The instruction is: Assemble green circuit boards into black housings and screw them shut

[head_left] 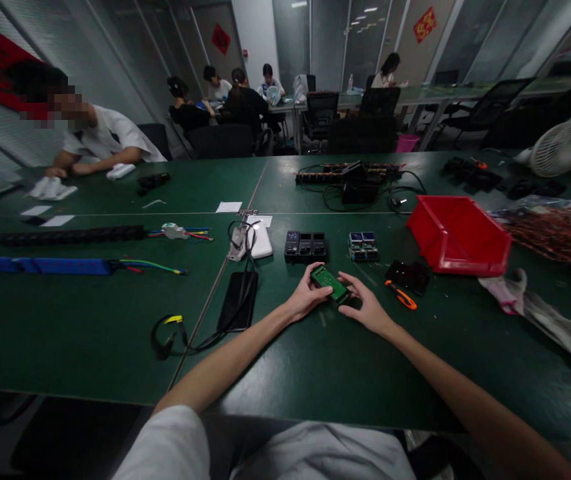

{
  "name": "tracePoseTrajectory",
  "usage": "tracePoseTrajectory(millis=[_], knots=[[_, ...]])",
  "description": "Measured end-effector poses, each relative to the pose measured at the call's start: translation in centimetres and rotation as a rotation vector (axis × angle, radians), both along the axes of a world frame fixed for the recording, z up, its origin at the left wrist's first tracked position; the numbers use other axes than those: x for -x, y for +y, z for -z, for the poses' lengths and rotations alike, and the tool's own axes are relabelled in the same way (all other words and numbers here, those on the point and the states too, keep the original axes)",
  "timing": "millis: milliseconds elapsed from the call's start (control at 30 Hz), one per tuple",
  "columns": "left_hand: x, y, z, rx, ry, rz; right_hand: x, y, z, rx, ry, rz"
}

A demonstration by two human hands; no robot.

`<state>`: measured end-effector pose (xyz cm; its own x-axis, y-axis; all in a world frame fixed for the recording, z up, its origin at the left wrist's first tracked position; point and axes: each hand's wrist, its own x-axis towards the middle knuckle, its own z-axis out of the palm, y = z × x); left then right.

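Note:
Between my two hands, just above the table, is a green circuit board point(329, 283) that looks seated in a dark housing. My left hand point(310, 293) grips its left end, thumb lying across the board's face. At the right end, my right hand point(363, 303) has fingers and thumb curved around the edge and corner. Beyond the hands stands a black module with three bays point(305, 247). To its right sit small boards with display screens point(363, 246). Orange-handled pliers point(401, 295) lie right of my right hand, beside black flat pieces point(408, 276).
A red bin point(460, 237) stands to the right, near copper-coloured wires point(555, 237) and a glove point(540, 313). On the left are a black phone point(237, 301), a looped cable point(200, 345), a white power bank point(259, 240) and blue strips point(65, 265). A person point(100, 133) sits across the table.

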<state>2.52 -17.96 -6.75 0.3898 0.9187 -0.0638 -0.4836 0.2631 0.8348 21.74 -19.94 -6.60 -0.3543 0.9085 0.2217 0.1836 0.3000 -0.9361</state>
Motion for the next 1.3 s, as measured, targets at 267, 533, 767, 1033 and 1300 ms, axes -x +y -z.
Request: tracePoseTrajectory(millis=[267, 533, 767, 1033, 1300], knots=[[0.2, 0.3, -0.7, 0.076, -0.065, 0.095, 0.2, -0.4, -0.5, -0.132, -0.035, 0.172], [0.1, 0.4, -0.4, 0.086, -0.043, 0.103, -0.3, 0.6, 0.3, -0.103, 0.059, 0.157], [-0.1, 0.2, 0.0, 0.032, -0.015, 0.092, -0.4, 1.0, 0.1, -0.039, 0.077, 0.170], [-0.3, 0.1, 0.1, -0.005, 0.008, 0.066, -0.6, 1.1, 0.0, -0.065, 0.076, 0.182], [-0.1, 0.2, 0.0, 0.019, 0.003, 0.092, -0.4, 0.8, -0.4, -0.053, 0.035, 0.201]])
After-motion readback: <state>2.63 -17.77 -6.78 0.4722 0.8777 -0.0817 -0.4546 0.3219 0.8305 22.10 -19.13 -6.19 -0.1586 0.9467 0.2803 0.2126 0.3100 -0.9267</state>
